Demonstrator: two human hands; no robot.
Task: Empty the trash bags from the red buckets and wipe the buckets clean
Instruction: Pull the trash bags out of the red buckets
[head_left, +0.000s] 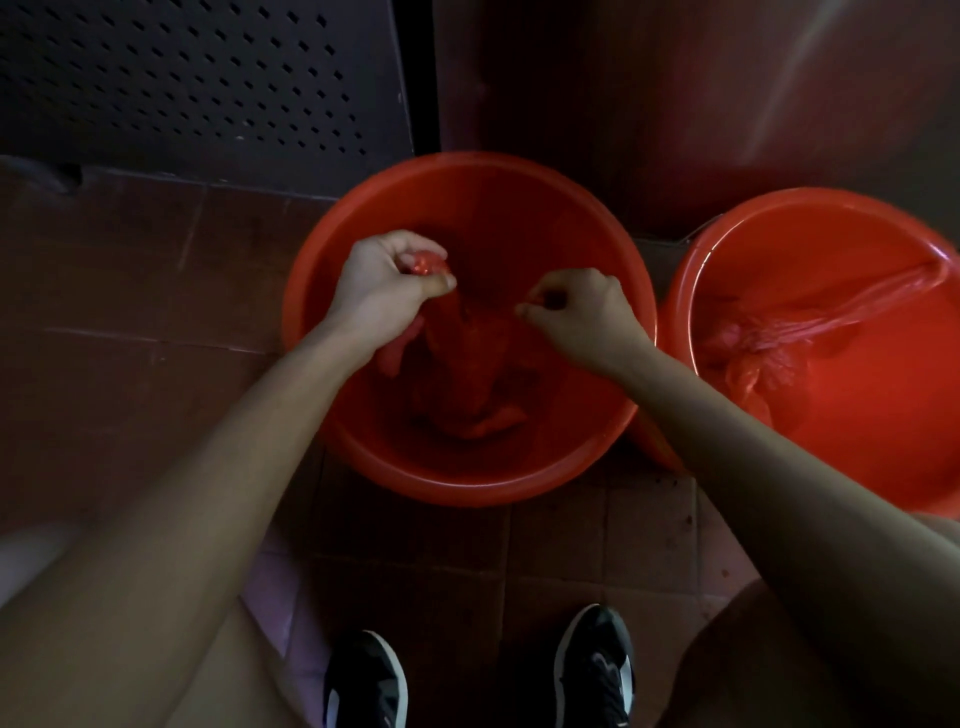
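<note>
Two red buckets stand on the tiled floor. The nearer bucket (332, 260) is in the middle and holds a red trash bag (467, 374). My left hand (384, 286) grips a bunched end of that bag above the bucket's left side. My right hand (582, 312) pinches another part of the bag's top just to the right, fingers curled. The second bucket (701, 249) stands at the right and holds a tied red bag (769, 348) with a long twisted tail reaching the rim.
A dark perforated metal panel (182, 78) rises at the back left, a dark wall (675, 104) behind the buckets. Brown floor tiles (156, 291) lie to the left. My two black shoes (363, 680) stand just in front of the middle bucket.
</note>
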